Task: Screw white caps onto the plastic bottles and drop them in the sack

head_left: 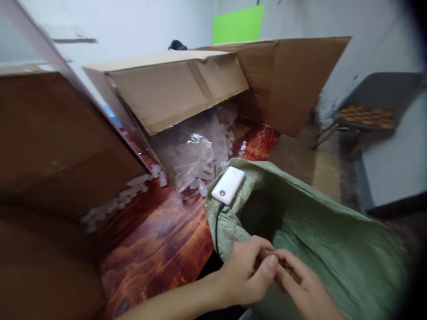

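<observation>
My left hand (pixel 247 272) and my right hand (pixel 302 284) meet at the fingertips at the bottom middle. The fingers of both are curled and pressed together; anything between them is hidden or too small to name. Just beyond them gapes a large green woven sack (pixel 320 213), its mouth facing up. On the sack's left rim lies a white power bank (pixel 228 184) with a black cable (pixel 216 231) running down from it. Pale translucent plastic pieces (pixel 202 186) and clear plastic bags (pixel 193 151) are piled past the sack, under a cardboard box's flap.
A large cardboard box (pixel 176 89) stands on the wood-patterned table (pixel 160 240), with more cardboard (pixel 60 146) at left. Several plastic pieces (pixel 116 202) lie in a row along it. At right stands a chair (pixel 383 98) with a checkered seat. A green panel (pixel 238 26) is at the back.
</observation>
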`<state>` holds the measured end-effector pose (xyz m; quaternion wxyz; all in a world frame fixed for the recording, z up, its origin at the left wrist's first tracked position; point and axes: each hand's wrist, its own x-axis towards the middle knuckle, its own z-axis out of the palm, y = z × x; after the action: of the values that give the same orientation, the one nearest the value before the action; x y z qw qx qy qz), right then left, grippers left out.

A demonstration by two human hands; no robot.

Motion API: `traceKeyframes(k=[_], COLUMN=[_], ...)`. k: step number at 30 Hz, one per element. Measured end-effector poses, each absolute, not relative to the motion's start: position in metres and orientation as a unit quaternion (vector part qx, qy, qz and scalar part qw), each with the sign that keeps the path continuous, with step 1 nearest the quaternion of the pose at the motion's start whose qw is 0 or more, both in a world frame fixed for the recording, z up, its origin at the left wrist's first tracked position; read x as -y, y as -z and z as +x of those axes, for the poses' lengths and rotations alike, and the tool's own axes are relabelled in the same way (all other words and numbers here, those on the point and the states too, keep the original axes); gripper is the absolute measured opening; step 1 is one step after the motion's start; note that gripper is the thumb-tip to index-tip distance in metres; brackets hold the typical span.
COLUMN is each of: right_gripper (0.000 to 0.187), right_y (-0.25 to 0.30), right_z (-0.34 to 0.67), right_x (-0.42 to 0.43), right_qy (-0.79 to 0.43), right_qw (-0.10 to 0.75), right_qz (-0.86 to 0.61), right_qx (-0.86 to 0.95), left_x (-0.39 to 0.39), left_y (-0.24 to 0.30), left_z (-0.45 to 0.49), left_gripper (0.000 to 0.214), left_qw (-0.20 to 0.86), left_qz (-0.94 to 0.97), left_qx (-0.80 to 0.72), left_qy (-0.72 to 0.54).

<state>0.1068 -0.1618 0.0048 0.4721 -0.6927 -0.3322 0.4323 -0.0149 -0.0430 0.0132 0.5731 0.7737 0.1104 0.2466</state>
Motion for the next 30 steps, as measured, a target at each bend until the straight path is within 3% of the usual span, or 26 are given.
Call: traceKeyframes(k=[6,11,17,21,26,30], right_gripper=[0.028,0.016,0.039,0.036,0.016,0.030], right_y=[-0.038,-0.039,-0.020,-0.010,-0.002,-0.006], right_z=[0.074,0.016,-0.054,-0.072,-0.064,-0.056], right_x=[0.075,-0.009,-0.125,-0.176,-0.153,-0.093], right_qy=[-0.387,-0.266,-0.192,-0.154,-0.154,-0.197], right_qw=[0.439,0.390,0.348,0.335,0.337,0.355], right_qz=[-0.622,-0.563,-0.585,-0.630,-0.606,-0.516], right_qx=[0.521,0.678,0.707,0.683,0.704,0.755], left_x=[-0.028,-0.062,-0.050,-0.051,-0.056,-0.066], left_y=[-0.051,-0.028,0.009,0.011,0.015,0.011], left_z=[-0.058,-0.128,-0.155,-0.151,-0.155,-0.162], left_gripper=[0.019,0.023,0.026,0.025,0.035,0.037], left_qw=[0.372,0.308,0.322,0.339,0.407,0.495], left_qz=[0.721,0.591,0.581,0.572,0.478,0.414], left_qx=[-0.366,-0.554,-0.562,-0.563,-0.585,-0.554], left_qy=[-0.457,-0.498,-0.493,-0.491,-0.514,-0.526])
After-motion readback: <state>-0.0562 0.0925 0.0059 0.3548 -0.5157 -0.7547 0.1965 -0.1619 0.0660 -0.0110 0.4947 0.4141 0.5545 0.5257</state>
